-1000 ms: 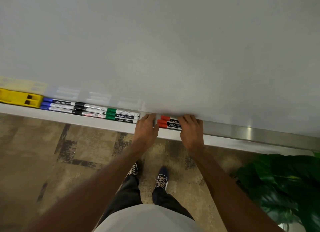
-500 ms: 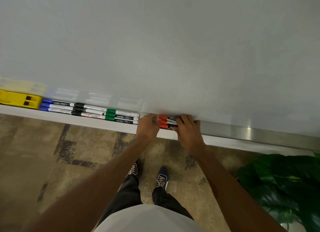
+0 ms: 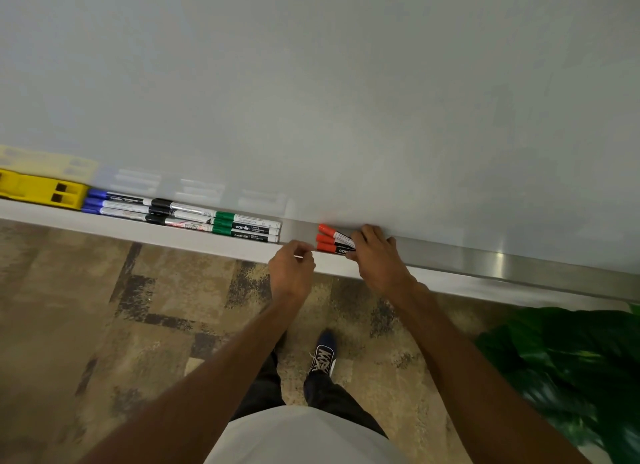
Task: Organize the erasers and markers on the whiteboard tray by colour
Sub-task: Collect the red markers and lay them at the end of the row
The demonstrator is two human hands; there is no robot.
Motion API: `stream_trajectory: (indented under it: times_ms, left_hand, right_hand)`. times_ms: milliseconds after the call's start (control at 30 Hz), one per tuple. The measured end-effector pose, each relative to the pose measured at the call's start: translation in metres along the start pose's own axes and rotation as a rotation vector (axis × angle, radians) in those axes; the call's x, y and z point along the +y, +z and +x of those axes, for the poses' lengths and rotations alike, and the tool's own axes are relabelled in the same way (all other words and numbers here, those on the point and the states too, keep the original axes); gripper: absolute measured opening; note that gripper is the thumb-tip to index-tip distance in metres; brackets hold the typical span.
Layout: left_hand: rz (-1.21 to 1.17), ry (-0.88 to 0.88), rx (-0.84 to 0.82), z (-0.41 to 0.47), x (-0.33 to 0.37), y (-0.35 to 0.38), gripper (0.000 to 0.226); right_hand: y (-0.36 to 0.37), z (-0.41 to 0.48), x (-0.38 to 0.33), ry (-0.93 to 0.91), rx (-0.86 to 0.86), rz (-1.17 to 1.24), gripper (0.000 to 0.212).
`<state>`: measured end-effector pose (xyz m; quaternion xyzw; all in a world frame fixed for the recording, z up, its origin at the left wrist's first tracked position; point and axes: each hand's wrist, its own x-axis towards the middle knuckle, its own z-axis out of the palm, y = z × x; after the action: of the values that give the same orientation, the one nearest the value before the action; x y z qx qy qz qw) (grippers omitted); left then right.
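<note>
Three red-capped markers (image 3: 328, 239) lie side by side on the whiteboard tray (image 3: 194, 238). My right hand (image 3: 377, 259) covers their right ends, fingers closed over the barrels. My left hand (image 3: 292, 273) sits at the tray's front lip just left of the red caps, fingers curled together with nothing in them. Further left along the tray lie green markers (image 3: 247, 226), then black markers (image 3: 173, 210), then blue markers (image 3: 100, 200), end to end in groups. A yellow eraser (image 3: 41, 190) stands at the far left.
The whiteboard (image 3: 346, 100) rises behind the tray. A bare metal stretch of tray (image 3: 502, 263) runs to the right. A green plant (image 3: 571, 366) stands low on the right. Patterned carpet and my shoes are below.
My left hand has drawn back from the tray to its front lip and curled its fingers. My right hand has slid left over the red markers, leaving mostly their caps showing.
</note>
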<state>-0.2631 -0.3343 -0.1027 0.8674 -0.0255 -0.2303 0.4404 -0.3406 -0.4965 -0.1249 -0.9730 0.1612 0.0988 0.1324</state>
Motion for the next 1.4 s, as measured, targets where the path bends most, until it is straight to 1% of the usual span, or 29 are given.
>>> stream_trajectory:
  times_ms: [200, 400, 533, 633, 733, 800, 900, 933, 967, 1033, 1100, 1300, 1400]
  left_hand:
    - [-0.157, -0.135, -0.071, -0.006, -0.009, 0.009, 0.012]
    - [-0.448, -0.348, -0.242, -0.009, -0.006, 0.013, 0.015]
    - [-0.607, -0.457, -0.348, -0.009, -0.002, 0.016, 0.019]
    - [-0.706, -0.511, -0.398, -0.009, 0.002, 0.018, 0.022]
    - [-0.721, -0.51, -0.446, -0.009, 0.002, 0.02, 0.023]
    - [-0.73, -0.492, -0.455, -0.009, 0.001, 0.02, 0.025]
    - [-0.761, -0.424, -0.505, -0.008, 0.003, 0.016, 0.036]
    - [-0.802, -0.407, -0.531, -0.008, 0.004, 0.015, 0.038]
    - [-0.858, -0.399, -0.548, -0.008, 0.006, 0.014, 0.038]
    - [-0.966, -0.388, -0.552, -0.005, 0.01, 0.012, 0.031]
    - [-1.024, -0.362, -0.546, -0.002, 0.011, 0.009, 0.025]
    - [-1.062, -0.299, -0.49, 0.006, 0.013, -0.002, 0.018]
    - [-1.056, -0.272, -0.485, 0.008, 0.016, -0.005, 0.018]
  right_hand:
    - [-0.002, 0.001, 0.001, -0.05, -0.019, -0.037, 0.029]
    - [-0.001, 0.0, 0.0, -0.075, -0.012, -0.057, 0.028]
    - [0.001, -0.001, 0.0, -0.072, -0.019, -0.042, 0.028]
    - [0.003, -0.001, 0.002, -0.073, -0.044, -0.044, 0.032]
    - [0.004, -0.002, 0.002, -0.06, -0.039, -0.027, 0.034]
    - [0.003, -0.005, 0.0, -0.044, -0.007, 0.028, 0.035]
    - [-0.002, -0.012, -0.006, -0.056, 0.059, 0.232, 0.017]
    - [-0.007, -0.015, -0.01, -0.049, 0.05, 0.333, 0.01]
    - [-0.012, -0.017, -0.015, -0.03, 0.024, 0.438, 0.007]
    - [-0.025, -0.018, -0.025, 0.037, -0.039, 0.604, 0.02]
    - [-0.036, -0.018, -0.032, 0.073, -0.073, 0.703, 0.023]
    - [-0.054, -0.017, -0.031, 0.097, -0.189, 0.826, 0.027]
    - [-0.057, -0.017, -0.031, 0.106, -0.243, 0.865, 0.024]
